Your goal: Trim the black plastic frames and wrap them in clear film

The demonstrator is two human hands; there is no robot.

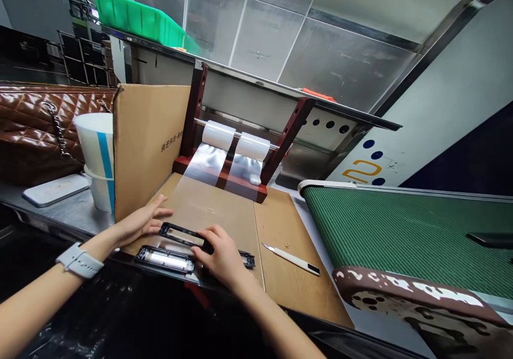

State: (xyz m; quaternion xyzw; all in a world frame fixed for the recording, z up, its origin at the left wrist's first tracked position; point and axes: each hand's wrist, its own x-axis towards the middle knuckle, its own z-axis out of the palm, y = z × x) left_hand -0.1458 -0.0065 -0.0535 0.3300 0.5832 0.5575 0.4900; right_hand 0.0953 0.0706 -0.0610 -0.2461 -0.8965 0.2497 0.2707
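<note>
Two black rectangular frame parts lie near the front edge of a cardboard-covered bench [280, 231]. My left hand [140, 221] rests flat beside the left end of the rear frame part [182, 234], fingers stretched out. My right hand [220, 255] presses down on the right end of that part, fingers curled over it. The front frame part [165, 259] lies just in front, between my wrists. A strip of clear film [206, 164] runs from two white rolls [234, 140] on a dark red stand down towards the parts.
A white craft knife [292, 258] lies to the right of my hands. A green conveyor belt [401, 236] runs along the right. An upright cardboard box [146, 140], stacked paper cups [98, 156], a brown quilted bag [36, 129] and a white device [54, 189] stand at left.
</note>
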